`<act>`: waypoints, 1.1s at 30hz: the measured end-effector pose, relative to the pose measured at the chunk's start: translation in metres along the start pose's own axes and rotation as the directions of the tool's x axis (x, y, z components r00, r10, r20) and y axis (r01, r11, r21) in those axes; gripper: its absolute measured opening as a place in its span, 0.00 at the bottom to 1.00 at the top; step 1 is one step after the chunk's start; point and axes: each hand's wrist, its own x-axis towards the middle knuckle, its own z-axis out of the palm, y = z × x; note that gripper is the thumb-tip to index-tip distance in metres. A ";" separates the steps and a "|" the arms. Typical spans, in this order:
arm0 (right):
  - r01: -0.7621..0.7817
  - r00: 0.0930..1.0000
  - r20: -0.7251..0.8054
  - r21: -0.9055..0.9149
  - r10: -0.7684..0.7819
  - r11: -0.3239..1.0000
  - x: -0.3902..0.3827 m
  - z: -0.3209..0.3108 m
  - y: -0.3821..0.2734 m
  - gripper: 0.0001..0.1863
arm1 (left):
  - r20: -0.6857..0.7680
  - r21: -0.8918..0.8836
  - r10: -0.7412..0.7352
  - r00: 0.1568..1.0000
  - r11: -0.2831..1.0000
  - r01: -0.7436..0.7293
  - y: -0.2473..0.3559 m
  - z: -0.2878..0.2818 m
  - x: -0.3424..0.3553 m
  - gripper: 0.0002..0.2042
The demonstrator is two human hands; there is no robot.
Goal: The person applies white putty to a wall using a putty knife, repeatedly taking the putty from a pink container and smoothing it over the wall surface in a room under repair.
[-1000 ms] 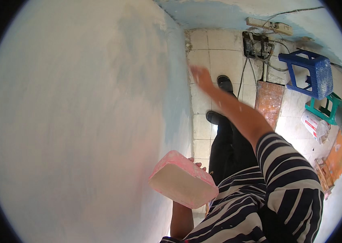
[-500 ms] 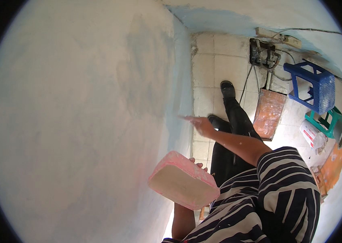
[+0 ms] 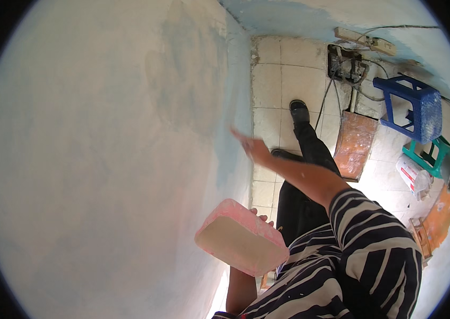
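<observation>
My left hand (image 3: pixel 262 217) grips a pink plastic tub (image 3: pixel 241 215) from behind; only its fingertips show past the tub's far side. Smooth off-white paste (image 3: pixel 238 244) lies in the tub, and the pink rim is smeared with it. Farther forward, my right hand (image 3: pixel 254 149) reaches toward the wall (image 3: pixel 102 159) on my left, beside a pale blue strip near the floor. Motion smears its fingers, so whether it holds a thin tool is unclear. The wall carries patchy off-white and greyish coating over blue.
A blue plastic stool (image 3: pixel 427 114) and a green stool (image 3: pixel 440 157) stand at the right, with a white bucket (image 3: pixel 412 175) beside them. Ahead are a floor pit with pipes (image 3: pixel 344 66), loose cables and a reddish-brown slab (image 3: pixel 357 143). My feet rest on pale floor tiles (image 3: pixel 268 125).
My right hand has moved forward along the wall, away from my body. The pink tub in my left hand stays in nearly the same place. The view has shifted slightly.
</observation>
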 end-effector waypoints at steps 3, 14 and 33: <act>-0.030 0.960 0.277 -0.048 0.043 0.998 -0.035 -0.008 0.044 0.23 | -0.178 0.079 -0.012 0.984 0.997 0.027 -0.001 -0.023 0.007 0.27; 0.038 0.971 -0.206 -0.365 -0.120 0.930 0.134 -0.027 0.037 0.33 | -0.012 -0.068 0.053 0.999 0.996 -0.053 -0.007 -0.012 0.006 0.27; 0.021 0.978 -0.200 -0.180 -0.057 0.984 0.134 -0.072 -0.058 0.25 | 0.114 -0.151 0.105 0.988 0.985 -0.087 0.007 0.035 0.000 0.26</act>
